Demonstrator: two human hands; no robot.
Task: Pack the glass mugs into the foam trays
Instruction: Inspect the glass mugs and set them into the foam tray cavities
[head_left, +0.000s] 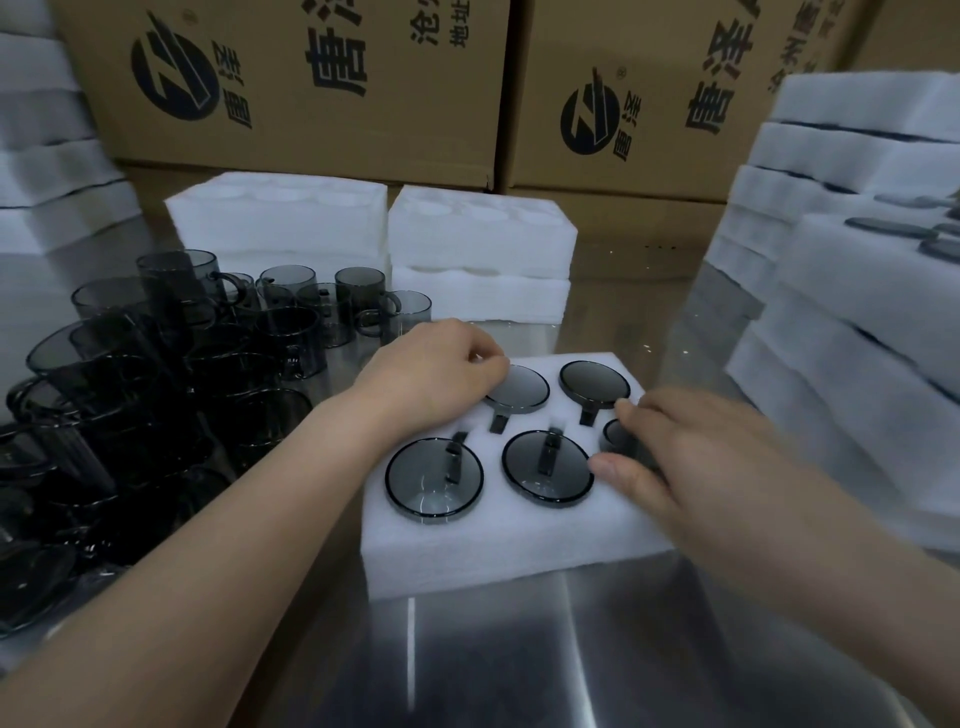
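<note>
A white foam tray (498, 551) lies on the steel table in front of me. Several smoky grey glass mugs sit in its round pockets with handles in the slots: front left mug (434, 480), front middle mug (545, 475), back middle mug (595, 387). My left hand (431, 369) has its fingers curled on the rim of the back left mug (519, 389). My right hand (691, 457) covers the front right pocket, its fingers and thumb around a partly hidden mug (618, 436).
Many loose grey mugs (171, 364) crowd the table on the left. Stacked foam trays (478, 249) stand behind, more foam stacks (857, 260) at right and far left. Large cardboard boxes (311, 78) line the back. Bare steel table (519, 665) lies nearest me.
</note>
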